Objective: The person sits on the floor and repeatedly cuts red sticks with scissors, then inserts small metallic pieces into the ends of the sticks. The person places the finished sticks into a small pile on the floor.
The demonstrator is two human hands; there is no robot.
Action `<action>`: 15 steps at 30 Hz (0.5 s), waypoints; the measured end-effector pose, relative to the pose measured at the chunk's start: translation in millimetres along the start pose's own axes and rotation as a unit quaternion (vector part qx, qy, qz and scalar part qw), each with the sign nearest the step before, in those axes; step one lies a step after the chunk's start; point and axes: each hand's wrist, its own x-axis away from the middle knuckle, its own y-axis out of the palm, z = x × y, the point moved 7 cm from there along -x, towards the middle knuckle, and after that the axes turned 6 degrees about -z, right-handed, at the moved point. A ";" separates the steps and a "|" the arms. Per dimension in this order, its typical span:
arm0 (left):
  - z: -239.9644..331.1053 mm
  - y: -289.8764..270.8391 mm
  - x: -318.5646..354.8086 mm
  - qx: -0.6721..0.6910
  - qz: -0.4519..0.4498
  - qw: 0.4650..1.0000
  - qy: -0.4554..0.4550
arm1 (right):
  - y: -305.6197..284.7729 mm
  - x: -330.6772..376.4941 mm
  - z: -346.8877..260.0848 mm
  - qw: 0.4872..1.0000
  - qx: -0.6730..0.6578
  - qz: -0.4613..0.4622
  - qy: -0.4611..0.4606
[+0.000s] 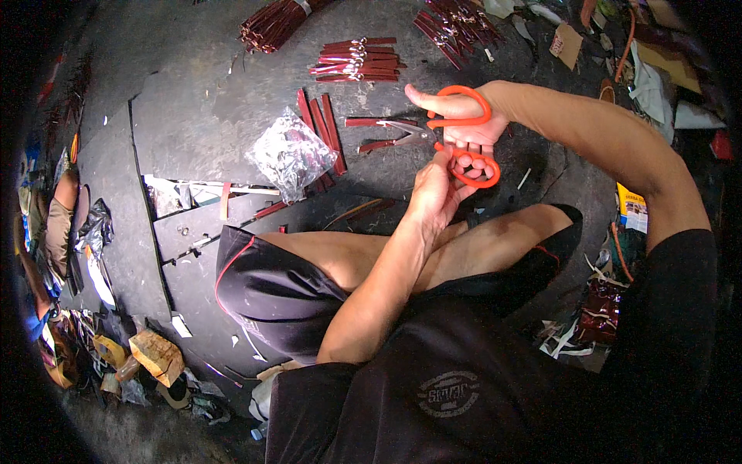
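Scissors [423, 135] are held blades [410, 139] apart above the floor [193, 85], the right hand [471, 134] clamped through both handles [496, 172], the left hand [435, 188] on the lower, skin best kept behind the pivot.

Bare left hand [437, 188] grips the lower handle of large scissors with bright orange-red looped handles and steel blades [423, 133]; blades spread. Bare right hand [468, 133]: palm up, thumb through upper loop. Just left, flat dark red strips [332, 127] lie beside a crumpled clear plastic bag [287, 151] on dark grey floor [209, 93].
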 end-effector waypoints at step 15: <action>-14.3 -46.4 -0.1 -0.045 -0.092 0.994 0.027 | 16.3 -26.0 -0.3 0.999 0.025 0.038 -0.018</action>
